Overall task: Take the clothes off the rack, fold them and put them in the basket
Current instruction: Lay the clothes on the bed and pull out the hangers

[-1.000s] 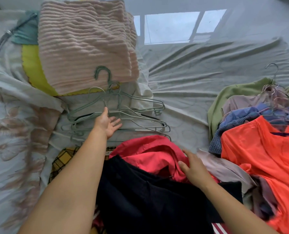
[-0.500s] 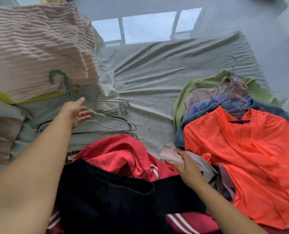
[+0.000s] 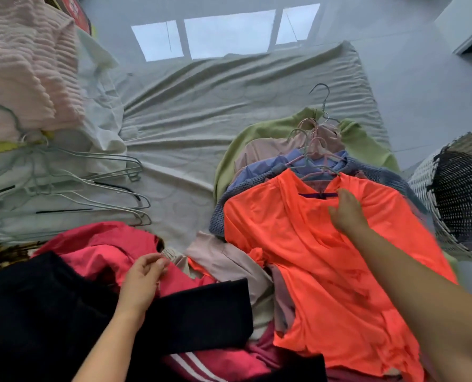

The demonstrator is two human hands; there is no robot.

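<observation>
An orange shirt (image 3: 312, 257) lies on top of a pile of clothes still on hangers (image 3: 316, 158), over green, mauve and blue garments. My right hand (image 3: 347, 213) rests on the orange shirt just below its neckline, fingers slightly bent. My left hand (image 3: 146, 274) is at the lower left over a pink garment (image 3: 102, 249) and pinches its edge between thumb and fingers. A black garment (image 3: 50, 312) lies across the pink one, under my left forearm. The white woven basket (image 3: 422, 177) lies tilted at the right edge.
A heap of bare wire hangers (image 3: 91, 194) lies at the left on the grey sheet (image 3: 229, 106). A pink ribbed blanket (image 3: 22, 64) is folded at the upper left. Tiled floor lies beyond the sheet.
My left hand came back from the bare hangers to the pink garment. My right hand left the pink garment and reached right to the orange shirt's neckline. The view turned right, showing the basket.
</observation>
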